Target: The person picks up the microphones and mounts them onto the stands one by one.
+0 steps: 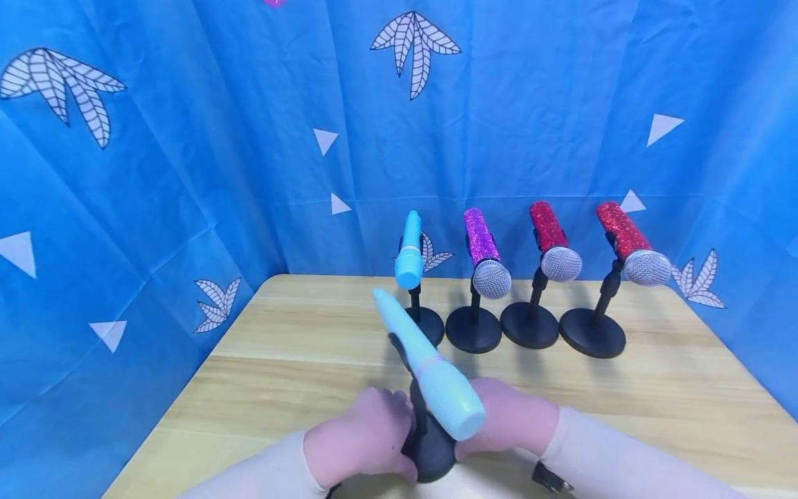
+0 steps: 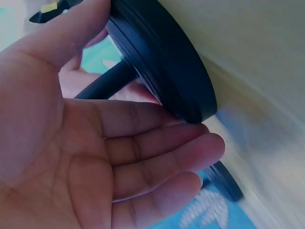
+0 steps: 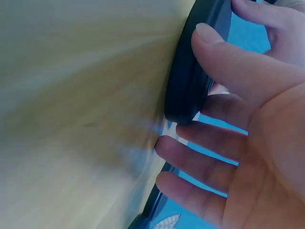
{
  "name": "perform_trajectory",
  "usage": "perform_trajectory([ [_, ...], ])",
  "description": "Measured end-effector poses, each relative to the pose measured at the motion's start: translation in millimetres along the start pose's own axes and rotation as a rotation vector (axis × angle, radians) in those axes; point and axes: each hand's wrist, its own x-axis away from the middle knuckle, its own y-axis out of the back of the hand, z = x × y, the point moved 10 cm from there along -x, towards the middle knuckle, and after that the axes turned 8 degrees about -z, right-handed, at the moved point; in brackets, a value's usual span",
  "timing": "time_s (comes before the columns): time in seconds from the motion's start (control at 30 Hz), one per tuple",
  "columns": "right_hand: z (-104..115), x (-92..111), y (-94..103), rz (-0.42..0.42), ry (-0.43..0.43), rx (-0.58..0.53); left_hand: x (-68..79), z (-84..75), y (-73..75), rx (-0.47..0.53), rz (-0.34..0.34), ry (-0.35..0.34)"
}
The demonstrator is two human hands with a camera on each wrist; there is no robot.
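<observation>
In the head view, a light-blue microphone [image 1: 447, 391] rests tilted in the clip of a black stand close to me, its thick head toward me. My left hand [image 1: 368, 436] holds the left side of the stand's round base [image 1: 430, 454]. Opposite it, my right hand [image 1: 505, 419] grips the right side. The left wrist view has the left thumb and index finger at the rim of the base [image 2: 167, 57], the other fingers stretched out. In the right wrist view, the right thumb lies across the rim of the base [image 3: 188, 81], fingers on its far side. Whether the base touches the table cannot be told.
Behind stands a row on black stands: another light-blue microphone [image 1: 409, 260], a purple glittery one [image 1: 480, 239] and two red glittery ones [image 1: 548, 229]. They stand on a wooden table [image 1: 299, 326], with a blue patterned cloth [image 1: 530, 104] hanging behind and at both sides.
</observation>
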Motion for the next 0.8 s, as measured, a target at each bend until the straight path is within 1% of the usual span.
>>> perform_trajectory([
  [0.07, 8.2, -13.5, -6.0, -0.013, 0.072, 0.146, 2.5, 15.0, -1.5, 0.066, -0.010, 0.030],
  [0.17, 24.1, -34.1, -19.3, -0.002, 0.220, 0.390, 3.1, 37.9, -5.8, 0.153, -0.018, 0.060],
  [0.23, 32.0, -48.3, -28.8, 0.007, 0.287, 0.521, 2.4, 54.2, -10.4, 0.205, -0.021, 0.088],
  [0.3, 37.3, -63.3, -37.3, 0.012, 0.318, 0.637, 1.7, 71.6, -17.3, 0.238, -0.011, 0.134],
  [0.43, 40.8, -93.4, -49.3, 0.023, 0.289, 0.746, 0.3, 106.0, -33.9, 0.314, 0.011, 0.249],
  [0.5, 40.0, -108.3, -52.5, 0.028, 0.256, 0.757, -0.4, 122.4, -41.8, 0.341, 0.024, 0.298],
  [0.6, 34.1, -129.6, -55.6, 0.047, 0.198, 0.774, -2.3, 146.9, -53.8, 0.407, 0.043, 0.364],
  [0.67, 28.6, -141.8, -56.6, 0.056, 0.161, 0.782, -4.6, 161.1, -60.3, 0.445, 0.052, 0.386],
  [0.8, 20.6, -161.4, -57.9, 0.049, 0.104, 0.762, -11.0, 183.2, -70.4, 0.519, 0.076, 0.397],
])
